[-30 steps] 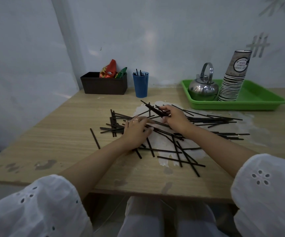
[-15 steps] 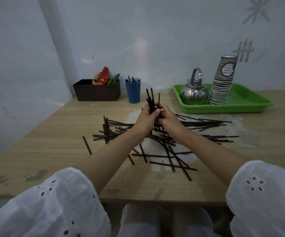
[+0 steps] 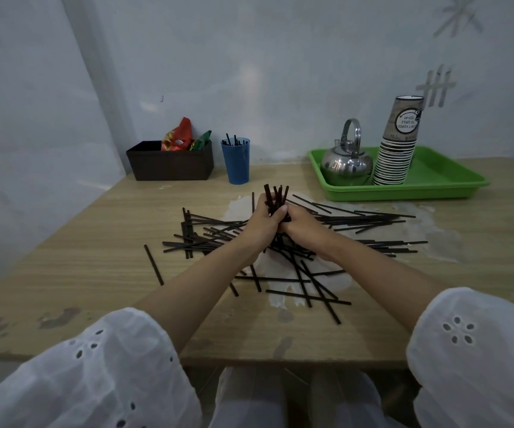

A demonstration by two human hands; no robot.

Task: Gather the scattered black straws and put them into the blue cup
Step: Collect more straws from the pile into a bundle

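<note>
Progress is early: a few straws stand in the blue cup at the worktop rear, the left hand and right hand have fingers clamped round an upright bundle above the pile, and most scattered straws lie loose, not yet gathered

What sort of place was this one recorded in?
Probably a small drinks or tea corner, perhaps in a café or pantry: a steel kettle and a stack of paper cups stand on a green tray, and black straws lie scattered on the wooden table.
</note>
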